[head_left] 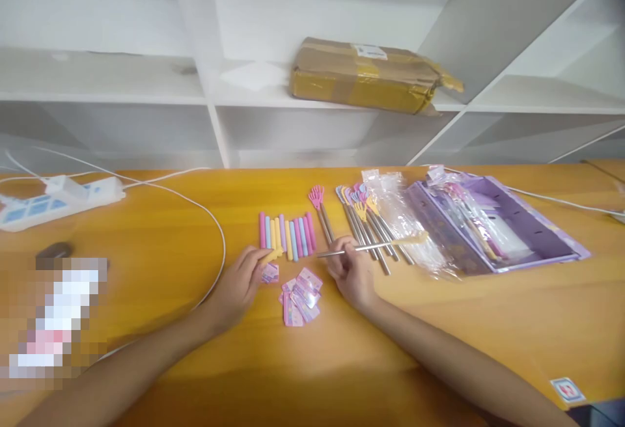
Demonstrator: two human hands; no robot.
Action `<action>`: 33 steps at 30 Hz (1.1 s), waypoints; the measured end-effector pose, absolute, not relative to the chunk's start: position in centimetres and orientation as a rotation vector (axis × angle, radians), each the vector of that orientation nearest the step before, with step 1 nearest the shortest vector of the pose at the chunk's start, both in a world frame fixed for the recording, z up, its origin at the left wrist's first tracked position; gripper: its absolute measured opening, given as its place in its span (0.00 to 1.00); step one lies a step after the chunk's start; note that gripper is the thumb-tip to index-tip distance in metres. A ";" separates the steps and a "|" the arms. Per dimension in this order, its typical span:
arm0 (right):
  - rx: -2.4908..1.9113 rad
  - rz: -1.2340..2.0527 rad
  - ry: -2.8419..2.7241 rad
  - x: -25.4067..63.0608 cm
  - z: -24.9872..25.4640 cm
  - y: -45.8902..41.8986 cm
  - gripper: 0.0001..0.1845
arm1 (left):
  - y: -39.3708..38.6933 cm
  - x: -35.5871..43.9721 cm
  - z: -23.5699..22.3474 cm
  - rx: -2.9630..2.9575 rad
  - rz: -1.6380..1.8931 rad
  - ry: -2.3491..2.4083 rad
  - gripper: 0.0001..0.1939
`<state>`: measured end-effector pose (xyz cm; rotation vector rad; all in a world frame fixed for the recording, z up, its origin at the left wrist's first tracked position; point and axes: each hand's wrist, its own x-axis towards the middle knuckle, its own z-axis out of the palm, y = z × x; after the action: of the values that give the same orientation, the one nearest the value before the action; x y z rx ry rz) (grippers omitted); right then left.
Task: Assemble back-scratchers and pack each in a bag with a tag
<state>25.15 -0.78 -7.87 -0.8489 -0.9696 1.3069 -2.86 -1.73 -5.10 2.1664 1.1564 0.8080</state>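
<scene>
Metal-shafted scratcher (375,245), probably light and stiff: right hand (358,277) is gripping near its bare end; left hand (240,280) is pinching a yellow tube (270,256).

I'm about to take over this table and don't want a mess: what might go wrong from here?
The left hand holds a yellow tube close to the loose row of colored tubes, so a nudge might set some rolling. The right hand holds a metal rod whose yellow end could snag the crumpled clear plastic. Either wrist might sweep the loose cards out of place.
</scene>
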 end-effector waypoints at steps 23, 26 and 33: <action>-0.696 1.704 -1.125 25.4 -7.4 -0.1 0.21 | 0.0 -3.5 -6.4 2.100 0.794 0.955 0.12; -0.725 1.723 -1.145 25.6 -7.4 -0.1 0.21 | -0.1 -3.5 -6.2 2.089 0.805 0.902 0.12; -0.706 1.730 -1.235 26.0 -7.8 -0.1 0.19 | -0.1 -3.5 -6.4 2.115 0.855 0.888 0.11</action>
<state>26.01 -0.08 -7.78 -0.7057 -1.2346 1.7298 -3.46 -0.14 -6.41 2.1151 0.8880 0.8546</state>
